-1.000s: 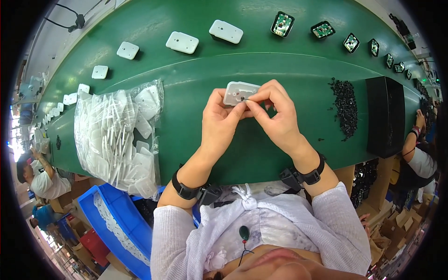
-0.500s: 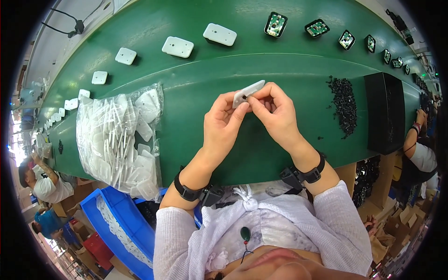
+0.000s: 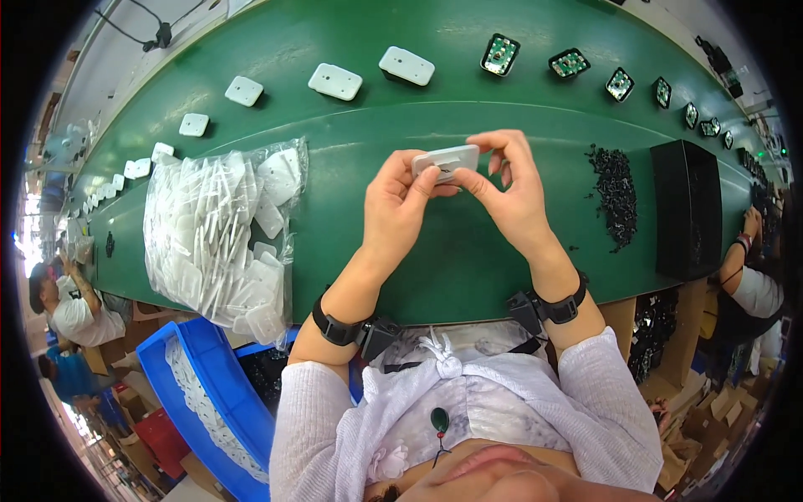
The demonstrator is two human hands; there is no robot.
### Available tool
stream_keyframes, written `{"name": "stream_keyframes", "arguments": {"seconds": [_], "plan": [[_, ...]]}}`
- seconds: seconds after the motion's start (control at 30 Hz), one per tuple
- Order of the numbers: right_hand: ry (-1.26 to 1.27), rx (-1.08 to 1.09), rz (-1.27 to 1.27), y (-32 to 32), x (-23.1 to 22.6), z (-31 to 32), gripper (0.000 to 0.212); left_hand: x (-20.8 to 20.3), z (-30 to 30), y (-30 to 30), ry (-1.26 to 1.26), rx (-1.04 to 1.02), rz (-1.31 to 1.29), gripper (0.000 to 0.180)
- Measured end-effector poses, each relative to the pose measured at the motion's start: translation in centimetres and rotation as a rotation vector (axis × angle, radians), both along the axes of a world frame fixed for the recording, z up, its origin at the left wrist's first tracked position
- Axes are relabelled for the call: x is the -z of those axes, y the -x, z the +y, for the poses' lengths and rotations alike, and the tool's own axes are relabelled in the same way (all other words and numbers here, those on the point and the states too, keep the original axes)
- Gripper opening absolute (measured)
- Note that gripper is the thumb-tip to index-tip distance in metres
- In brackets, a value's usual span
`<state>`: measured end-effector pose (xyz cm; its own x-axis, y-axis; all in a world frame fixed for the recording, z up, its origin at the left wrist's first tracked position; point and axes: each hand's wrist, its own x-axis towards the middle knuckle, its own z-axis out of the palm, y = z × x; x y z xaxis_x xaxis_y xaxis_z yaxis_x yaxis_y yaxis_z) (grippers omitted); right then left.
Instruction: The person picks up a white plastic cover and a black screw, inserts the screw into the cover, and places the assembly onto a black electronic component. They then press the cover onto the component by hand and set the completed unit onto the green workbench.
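Observation:
Above the green bench both my hands hold a white plastic cover (image 3: 446, 157), a flat plate with rounded corners. My left hand (image 3: 397, 188) pinches its left end, thumb in front and fingers behind. At the right end, the thumb of my right hand (image 3: 508, 188) presses near the front edge, and its index finger reaches over the top right corner. A small dark spot shows on the plate between the two thumbs; whether it is a hole or a small part I cannot tell. The cover's underside is hidden.
Left of my hands lies a clear bag (image 3: 213, 234) of white covers. To the right are a pile of small black parts (image 3: 616, 201) and a black box (image 3: 687, 209). Across the far side run white-topped cases (image 3: 407, 65) and black housings with green circuit boards (image 3: 500, 54). Co-workers sit at both sides.
The white cover has turned from a steep slant to nearly level, its broad face toward me. My right index finger has lifted over its corner and the fingers have spread. The view has shifted slightly.

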<state>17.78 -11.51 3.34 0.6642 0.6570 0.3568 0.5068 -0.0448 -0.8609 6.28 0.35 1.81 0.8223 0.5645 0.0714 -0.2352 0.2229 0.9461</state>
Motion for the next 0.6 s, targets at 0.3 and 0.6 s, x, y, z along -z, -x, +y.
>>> {"name": "stream_keyframes", "arguments": {"seconds": [0.3,0.6], "plan": [[0.024,-0.196,0.415,0.6,2.1,0.6,0.018,0.7,-0.1,1.5,-0.448,-0.116,0.131,0.013],[0.095,-0.33,0.405,-1.8,2.6,-0.8,0.022,0.5,-0.7,1.8,-0.508,-0.036,0.002,0.01]]}}
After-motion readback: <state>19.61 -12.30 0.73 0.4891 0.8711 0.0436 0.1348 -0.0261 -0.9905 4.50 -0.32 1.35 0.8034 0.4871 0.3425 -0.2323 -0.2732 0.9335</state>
